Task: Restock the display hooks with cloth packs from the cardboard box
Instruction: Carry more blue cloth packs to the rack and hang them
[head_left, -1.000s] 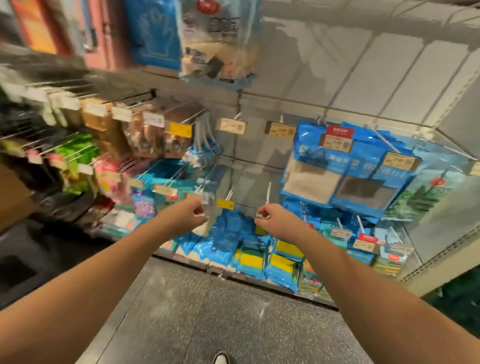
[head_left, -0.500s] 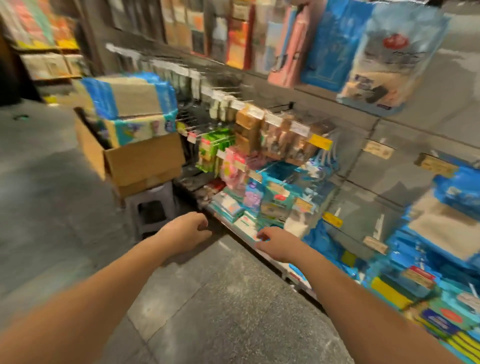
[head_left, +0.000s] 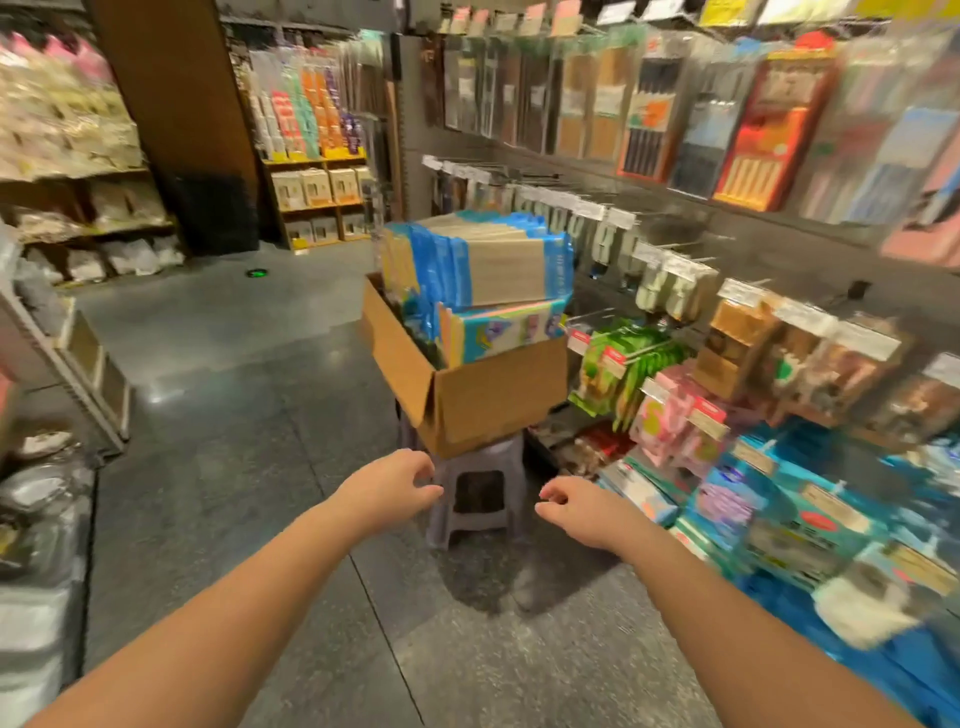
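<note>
1. Left hand (head_left: 392, 486) & right hand (head_left: 574, 512), centre of frame: fingers loosely curled, holding nothing.
2. Cardboard box (head_left: 470, 400) w/ cloth packs (head_left: 483, 273) sits on stool (head_left: 475, 493), just above hands.
3. Display hooks (head_left: 691, 260) at right.

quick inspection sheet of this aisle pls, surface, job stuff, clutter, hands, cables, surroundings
surface: grey stone floor, bare ahead of the hands
job's things: open cardboard box on a small plastic stool, cloth packs stacked above its rim; display hooks on the right wall hold hanging packets
clutter: bags and bundles at the left edge, blurred
hands: left hand and right hand empty, fingers loosely curled, short of the box
cables: nothing seen
surroundings: shop shelves at the back, brown pillar
</note>
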